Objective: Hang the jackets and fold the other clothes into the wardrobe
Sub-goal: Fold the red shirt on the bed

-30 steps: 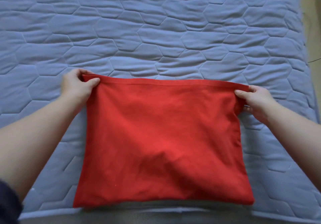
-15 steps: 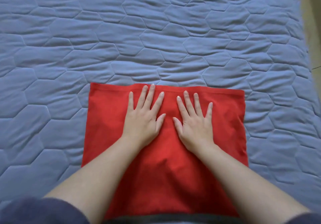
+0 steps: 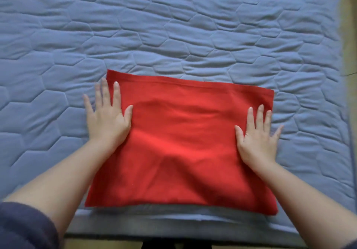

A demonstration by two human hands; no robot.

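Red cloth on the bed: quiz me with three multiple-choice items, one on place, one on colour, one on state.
1. Where on the red cloth does the left hand lie?
A. on its middle
B. across its left edge
C. on its near right corner

2. What colour is the quilted cover?
A. white
B. green
C. blue-grey

3. How are both hands set?
A. flat, fingers straight
B. pinching the corners
C. curled into fists

Answers:
1 B: its thumb lies on the cloth and its little finger on the cover.
2 C: blue-grey quilting shows on three sides of the cloth.
3 A: the left hand and the right hand lie palm down with fingers spread.
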